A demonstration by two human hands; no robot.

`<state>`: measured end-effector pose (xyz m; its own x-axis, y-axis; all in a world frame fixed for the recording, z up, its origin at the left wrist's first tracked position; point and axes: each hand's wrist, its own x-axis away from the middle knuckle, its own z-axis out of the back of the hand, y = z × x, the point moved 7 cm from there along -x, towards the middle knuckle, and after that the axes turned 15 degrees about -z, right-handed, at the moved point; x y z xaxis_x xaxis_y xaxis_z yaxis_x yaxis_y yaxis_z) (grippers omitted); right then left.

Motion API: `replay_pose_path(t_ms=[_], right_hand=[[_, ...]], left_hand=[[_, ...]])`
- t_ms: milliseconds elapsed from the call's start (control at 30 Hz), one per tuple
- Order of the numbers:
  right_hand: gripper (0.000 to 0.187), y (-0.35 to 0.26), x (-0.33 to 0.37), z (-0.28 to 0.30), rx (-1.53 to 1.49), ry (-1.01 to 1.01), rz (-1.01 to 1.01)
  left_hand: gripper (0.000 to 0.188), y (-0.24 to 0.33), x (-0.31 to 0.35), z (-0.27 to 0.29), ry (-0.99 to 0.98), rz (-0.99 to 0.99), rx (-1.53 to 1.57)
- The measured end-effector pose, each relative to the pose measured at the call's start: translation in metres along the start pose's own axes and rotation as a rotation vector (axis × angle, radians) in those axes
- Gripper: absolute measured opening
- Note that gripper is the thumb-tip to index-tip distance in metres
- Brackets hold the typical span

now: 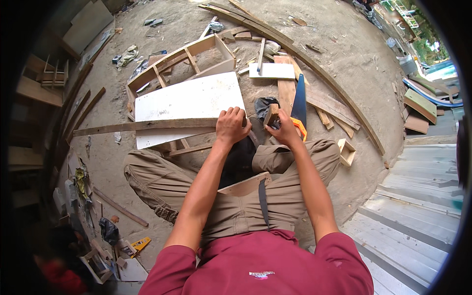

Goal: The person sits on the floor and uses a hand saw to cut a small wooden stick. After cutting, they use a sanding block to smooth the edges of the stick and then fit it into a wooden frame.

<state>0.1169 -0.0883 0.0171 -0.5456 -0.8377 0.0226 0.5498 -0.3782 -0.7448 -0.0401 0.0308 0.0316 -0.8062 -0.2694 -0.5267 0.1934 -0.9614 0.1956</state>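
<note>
My left hand (231, 124) is closed around the right end of a long wooden strip (157, 125), which reaches out to the left across a white board (196, 101). Just to its right, my right hand (285, 129) grips a small wooden block (271, 114), held with one end up. Its lower part is hidden by my fingers. A dark, crumpled item (264, 104) lies behind the block. Right beside my right hand is a handsaw (299, 103) with a blue blade and orange handle. A short board (248, 185) with a dark strap rests across my lap.
An open wooden frame (221, 54) lies under the white board. Planks (286, 87) and a smaller white panel (272, 71) are beyond the saw. A small wooden box (347, 152) sits by my right knee. Corrugated metal sheets (408, 211) cover the lower right; scraps lie left.
</note>
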Motion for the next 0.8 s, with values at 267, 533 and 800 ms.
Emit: replay_pose_path(t_ms=[267,533,800], right_hand=[[0.043,-0.038,0.022,0.009,0.016,-0.027,0.046],[0.037,-0.13,0.036,-0.027,-0.739,-0.752,-0.3],[0.047,-0.167,0.019,-0.063,-1.478,-0.812,-0.588]], left_hand=[[0.029,-0.023,0.001,0.028,0.08,0.094,0.13],[0.059,-0.085,0.014,0.173,0.44,0.339,0.472],[0.057,-0.116,0.084,0.185,0.495,0.343,0.432]])
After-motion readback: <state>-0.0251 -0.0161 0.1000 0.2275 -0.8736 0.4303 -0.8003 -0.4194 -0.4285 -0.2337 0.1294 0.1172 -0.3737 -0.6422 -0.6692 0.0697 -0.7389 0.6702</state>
